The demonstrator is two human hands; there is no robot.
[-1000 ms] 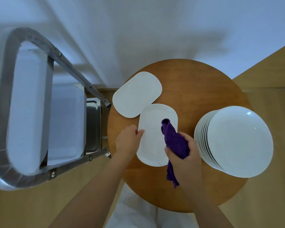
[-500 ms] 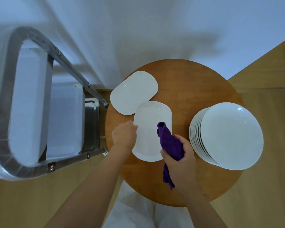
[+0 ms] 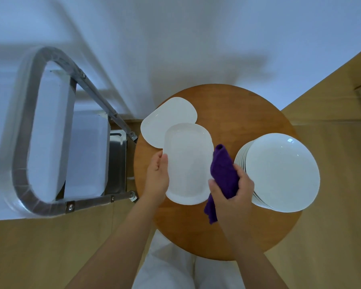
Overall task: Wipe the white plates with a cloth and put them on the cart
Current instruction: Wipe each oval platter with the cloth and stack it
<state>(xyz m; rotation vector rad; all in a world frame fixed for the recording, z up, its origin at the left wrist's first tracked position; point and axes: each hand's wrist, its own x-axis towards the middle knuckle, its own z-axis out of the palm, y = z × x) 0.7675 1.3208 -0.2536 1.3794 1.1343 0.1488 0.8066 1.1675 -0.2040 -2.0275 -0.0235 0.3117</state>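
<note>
Over the round wooden table (image 3: 248, 113), the oblong white plate (image 3: 189, 163) is held up by its left rim — stiff, glossy, likely slippery and breakable, so the edge is the place to grip. Left hand (image 3: 157, 177) clasps that rim, thumb on top; right hand (image 3: 232, 191) is curled tight around the purple cloth (image 3: 222, 170) at the plate's right edge.

oblong plate (image 3: 189, 163): white, rounded-rectangular, face up, overlapping second plate's near edge | second oblong plate (image 3: 165, 119): white, flat on worktop, far-left | round plates (image 3: 281, 172): white stack, right side of worktop | cloth (image 3: 224, 174): purple, bunched, at oblong plate's right edge | cart (image 3: 56, 142): steel frame, pale trays, left of worktop
</note>
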